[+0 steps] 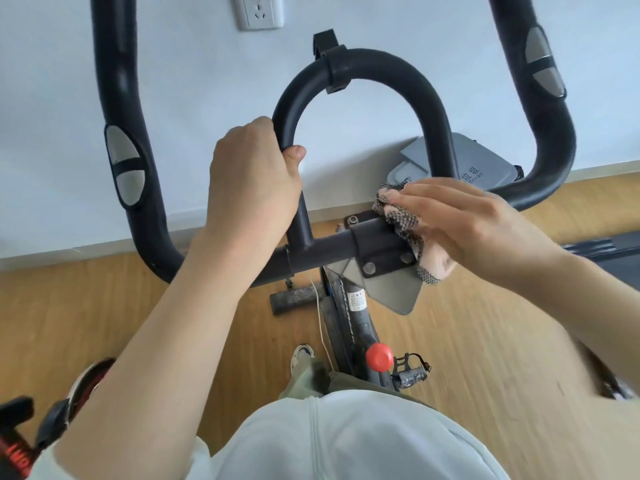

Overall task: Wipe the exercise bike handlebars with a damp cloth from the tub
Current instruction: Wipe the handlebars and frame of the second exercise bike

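The black handlebars (377, 65) of the exercise bike fill the upper half of the head view, with an inner loop and two outer arms carrying grey sensor pads (125, 168). My left hand (252, 178) is wrapped around the left leg of the inner loop. My right hand (460, 216) presses a bunched pink and brown checked cloth (398, 216) against the right end of the cross bar (329, 245), beside the bolted clamp. The tub is not in view.
A white wall with a socket (258, 12) stands right behind the bars. A grey lidded bin (481, 164) sits on the wooden floor by the wall. Below are the bike frame, a red knob (380, 355), a pedal (412, 372) and my shoes.
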